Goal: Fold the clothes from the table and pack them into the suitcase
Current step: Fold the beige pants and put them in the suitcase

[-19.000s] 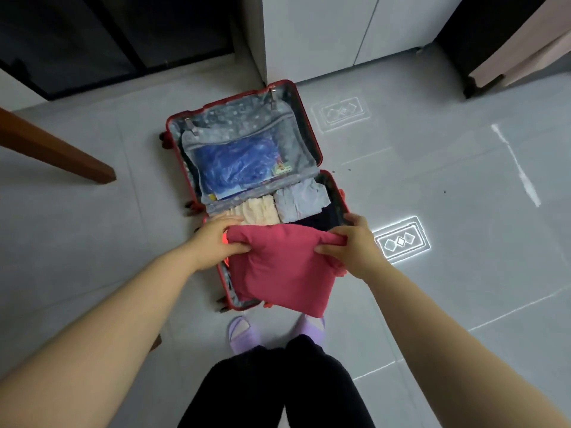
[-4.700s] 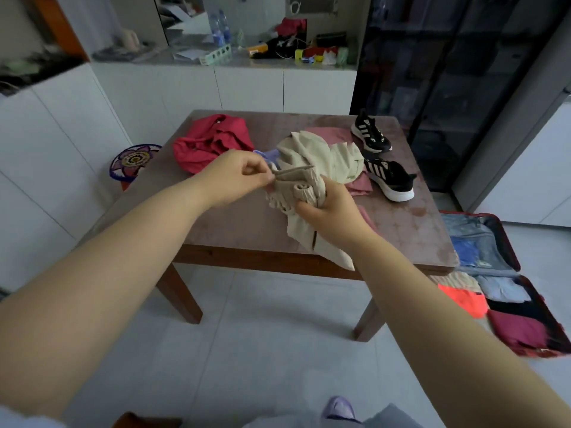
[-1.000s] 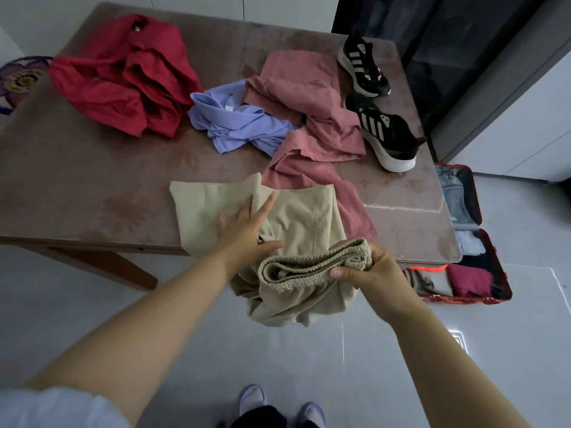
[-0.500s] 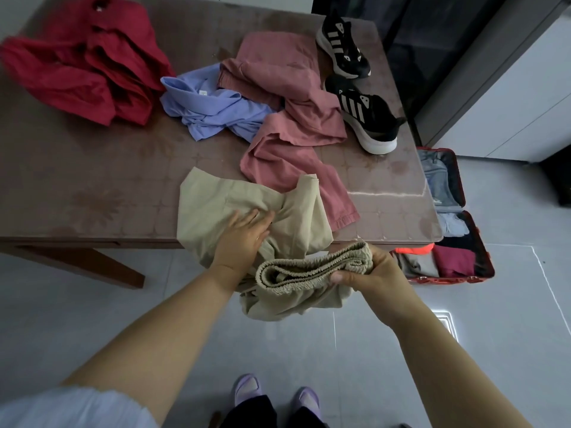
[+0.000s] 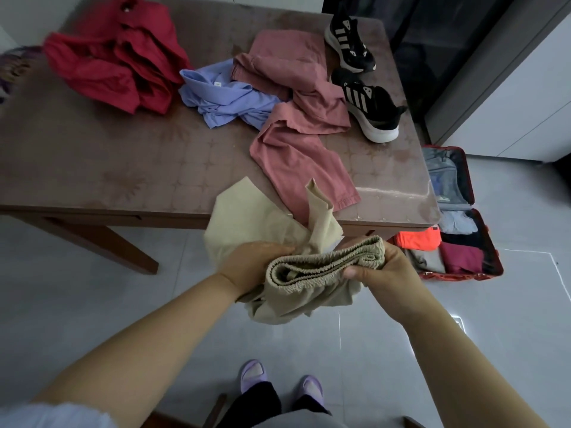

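Beige trousers (image 5: 296,273) hang bunched in front of the table's near edge, off the tabletop. My left hand (image 5: 251,267) grips the gathered fabric from the left. My right hand (image 5: 380,270) holds the elastic waistband end on the right. On the brown table (image 5: 123,168) lie a red garment (image 5: 117,63), a light blue shirt (image 5: 225,97) and pink trousers (image 5: 296,118). The open red suitcase (image 5: 457,273) lies on the floor to the right, with folded clothes inside, among them an orange piece (image 5: 418,239) and a maroon one (image 5: 462,257).
Two black sneakers (image 5: 367,109) with white soles stand at the table's far right corner. A white cabinet (image 5: 519,97) rises behind the suitcase. My feet in purple slippers (image 5: 278,381) are on the grey tiled floor below.
My left hand left the spread trouser legs on the table and gathered them up. The beige trousers came off the tabletop into both hands.
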`<state>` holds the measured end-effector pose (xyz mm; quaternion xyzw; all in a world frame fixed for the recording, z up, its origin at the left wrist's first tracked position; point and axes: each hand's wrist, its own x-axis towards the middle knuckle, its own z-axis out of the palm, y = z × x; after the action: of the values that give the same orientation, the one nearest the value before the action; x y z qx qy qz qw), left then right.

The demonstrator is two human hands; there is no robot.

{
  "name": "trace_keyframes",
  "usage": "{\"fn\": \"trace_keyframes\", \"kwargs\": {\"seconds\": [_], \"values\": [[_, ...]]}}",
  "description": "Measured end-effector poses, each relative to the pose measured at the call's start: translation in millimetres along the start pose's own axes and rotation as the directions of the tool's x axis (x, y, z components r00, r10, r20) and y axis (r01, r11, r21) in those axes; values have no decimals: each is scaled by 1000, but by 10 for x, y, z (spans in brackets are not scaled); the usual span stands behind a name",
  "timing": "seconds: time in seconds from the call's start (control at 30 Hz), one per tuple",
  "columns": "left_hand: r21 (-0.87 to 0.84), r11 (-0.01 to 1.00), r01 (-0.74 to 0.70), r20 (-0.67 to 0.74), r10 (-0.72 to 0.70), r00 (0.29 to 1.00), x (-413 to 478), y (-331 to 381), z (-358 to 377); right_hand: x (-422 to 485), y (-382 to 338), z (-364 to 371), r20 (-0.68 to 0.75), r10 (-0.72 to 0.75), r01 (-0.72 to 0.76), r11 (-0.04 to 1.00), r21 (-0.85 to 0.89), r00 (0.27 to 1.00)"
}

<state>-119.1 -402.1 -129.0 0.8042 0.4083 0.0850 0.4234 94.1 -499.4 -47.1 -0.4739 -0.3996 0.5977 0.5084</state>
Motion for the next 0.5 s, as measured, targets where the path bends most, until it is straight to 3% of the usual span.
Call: {"fn": "trace_keyframes", "kwargs": {"seconds": [0.13, 0.2, 0.27, 0.37, 0.43, 0.5], "values": [[-176, 979, 103, 9, -103, 995, -109, 146, -84, -88, -63, 42, -40, -24, 24, 1000, 7, 999], [-402, 910, 103, -106, -158, 982, -103, 213, -190, -111, -118, 65, -66, -43, 43, 999, 7, 997], [-579, 811, 90, -121, -195, 973, -117, 346, -364, -121, -209, 104, -102, -66, 68, 998, 17, 993], [-738, 671, 69, 35, -63, 997, -219, 599, -649, -113, -426, 211, -151, -103, 113, 992, 60, 983], [-774, 629, 71, 141, 62, 988, -305, 808, -792, -98, -576, 280, -205, -139, 146, 989, 22, 969], [-762, 647, 12, 132, 137, 982, -424, 987, -872, -77, -692, 330, -251, -176, 171, 984, -42, 952]]}}
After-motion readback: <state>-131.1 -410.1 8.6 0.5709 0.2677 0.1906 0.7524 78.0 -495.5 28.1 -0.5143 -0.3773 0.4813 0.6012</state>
